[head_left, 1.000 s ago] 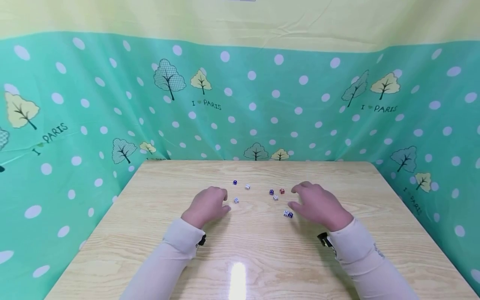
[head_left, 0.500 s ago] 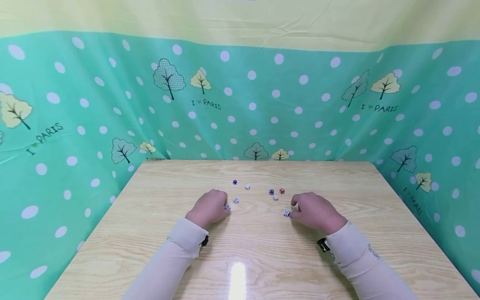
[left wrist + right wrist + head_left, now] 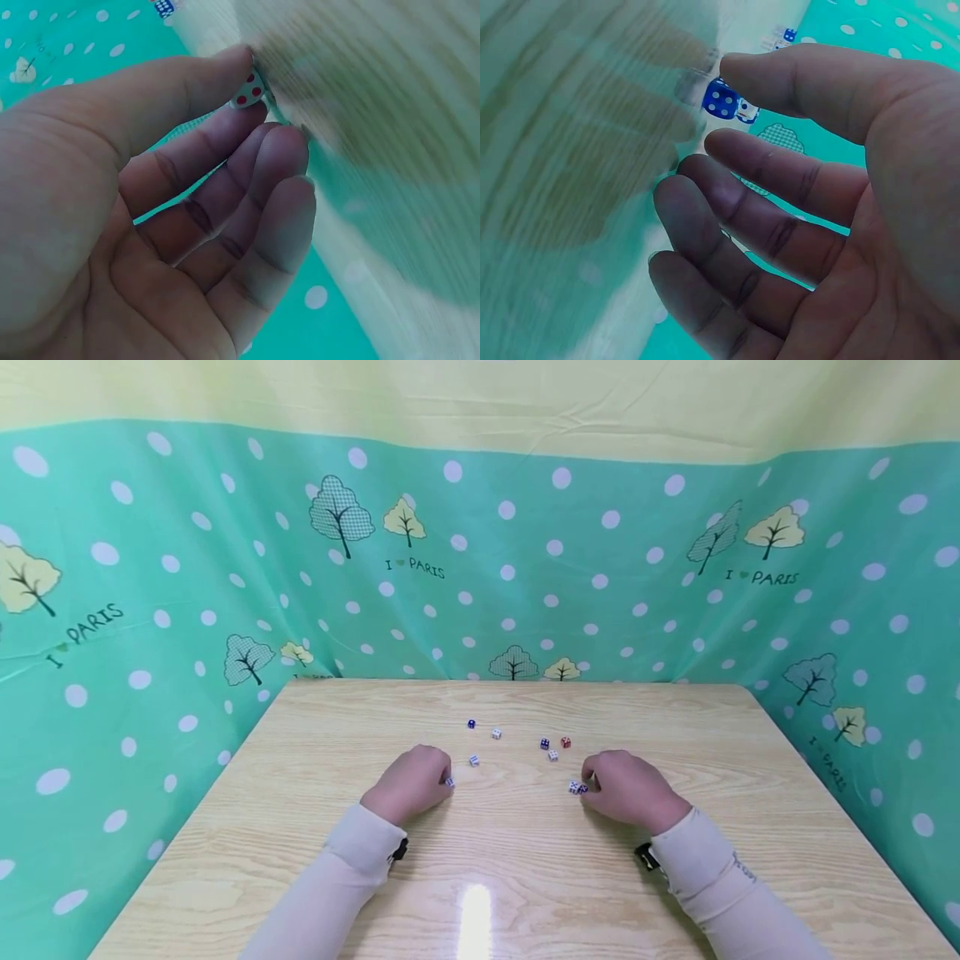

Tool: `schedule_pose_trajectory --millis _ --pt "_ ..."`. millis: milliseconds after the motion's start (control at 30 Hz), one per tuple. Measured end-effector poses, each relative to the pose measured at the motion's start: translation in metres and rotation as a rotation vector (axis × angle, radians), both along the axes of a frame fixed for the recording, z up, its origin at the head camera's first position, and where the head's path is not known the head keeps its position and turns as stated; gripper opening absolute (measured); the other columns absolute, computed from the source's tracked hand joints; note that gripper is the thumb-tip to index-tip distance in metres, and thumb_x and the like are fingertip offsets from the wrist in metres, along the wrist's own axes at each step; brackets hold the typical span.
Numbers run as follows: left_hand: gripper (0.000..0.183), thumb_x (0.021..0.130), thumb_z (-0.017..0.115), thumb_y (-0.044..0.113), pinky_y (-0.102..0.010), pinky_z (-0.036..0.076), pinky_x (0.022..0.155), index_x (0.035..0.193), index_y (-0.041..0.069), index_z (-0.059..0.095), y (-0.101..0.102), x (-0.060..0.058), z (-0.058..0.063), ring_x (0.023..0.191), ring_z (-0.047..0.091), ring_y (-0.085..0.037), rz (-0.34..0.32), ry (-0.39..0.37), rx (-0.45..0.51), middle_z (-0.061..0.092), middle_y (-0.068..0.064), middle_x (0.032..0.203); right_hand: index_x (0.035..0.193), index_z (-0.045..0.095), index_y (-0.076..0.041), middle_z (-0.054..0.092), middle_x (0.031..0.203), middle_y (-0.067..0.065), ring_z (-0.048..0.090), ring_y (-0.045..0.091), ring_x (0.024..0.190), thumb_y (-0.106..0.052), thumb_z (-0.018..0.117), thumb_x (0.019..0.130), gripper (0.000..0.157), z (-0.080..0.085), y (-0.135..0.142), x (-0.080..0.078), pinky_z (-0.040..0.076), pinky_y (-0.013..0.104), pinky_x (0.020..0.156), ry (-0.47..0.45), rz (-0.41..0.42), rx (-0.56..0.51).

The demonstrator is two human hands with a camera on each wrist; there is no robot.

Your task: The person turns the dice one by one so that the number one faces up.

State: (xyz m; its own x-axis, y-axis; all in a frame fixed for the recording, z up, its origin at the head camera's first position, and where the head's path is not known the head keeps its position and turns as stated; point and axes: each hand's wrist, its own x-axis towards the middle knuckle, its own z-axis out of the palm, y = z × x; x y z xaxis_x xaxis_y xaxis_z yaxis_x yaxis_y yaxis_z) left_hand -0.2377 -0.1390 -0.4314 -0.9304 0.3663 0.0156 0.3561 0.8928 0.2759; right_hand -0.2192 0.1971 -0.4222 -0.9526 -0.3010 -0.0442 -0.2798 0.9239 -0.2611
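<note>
A white die (image 3: pixel 249 91) with red pips sits between the thumb and index finger of my left hand (image 3: pixel 411 782), which pinches it low over the table. The other left fingers are bent loosely. My right hand (image 3: pixel 630 787) is low at a side-by-side pair, a blue die (image 3: pixel 720 99) and a white die (image 3: pixel 573 787). In the right wrist view its thumb tip lies right by the blue die, while the index finger stays apart from it; the fingers are relaxed around a gap.
On the wooden table (image 3: pixel 517 860), between the hands and farther back, lie more dice: a white die (image 3: pixel 474 761), another white die (image 3: pixel 497 734), a blue die (image 3: pixel 471 724), and a cluster with a red die (image 3: pixel 566 742). A dotted green curtain (image 3: pixel 480 577) encloses the table.
My left hand has come down, pinched the white die and drawn it slightly left and nearer. My right hand has lowered to the blue and white pair.
</note>
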Motion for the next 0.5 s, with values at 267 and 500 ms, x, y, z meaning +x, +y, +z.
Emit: schedule_pose_trajectory --millis 267,500 --pt "0.014 0.085 0.080 0.011 -0.030 0.047 0.066 0.076 0.016 0.070 -0.015 0.014 -0.001 0.068 0.053 -0.010 -0.061 -0.021 0.064 0.060 0.007 0.074 0.098 0.076 -0.011 0.065 0.082 -0.003 0.053 0.012 0.068 -0.020 0.082 0.082 0.019 -0.003 0.000 0.003 0.047 0.032 0.064 0.018 -0.004 -0.015" --pt "0.019 0.084 0.080 0.010 -0.026 0.046 0.063 0.074 0.021 0.068 -0.028 0.019 -0.001 0.065 0.052 -0.008 -0.107 -0.125 0.126 0.058 0.009 0.069 0.096 0.076 -0.010 0.066 0.082 -0.002 0.053 0.012 0.068 -0.015 0.081 0.081 0.016 -0.003 0.000 0.005 0.049 0.033 0.067 0.037 0.015 -0.033"
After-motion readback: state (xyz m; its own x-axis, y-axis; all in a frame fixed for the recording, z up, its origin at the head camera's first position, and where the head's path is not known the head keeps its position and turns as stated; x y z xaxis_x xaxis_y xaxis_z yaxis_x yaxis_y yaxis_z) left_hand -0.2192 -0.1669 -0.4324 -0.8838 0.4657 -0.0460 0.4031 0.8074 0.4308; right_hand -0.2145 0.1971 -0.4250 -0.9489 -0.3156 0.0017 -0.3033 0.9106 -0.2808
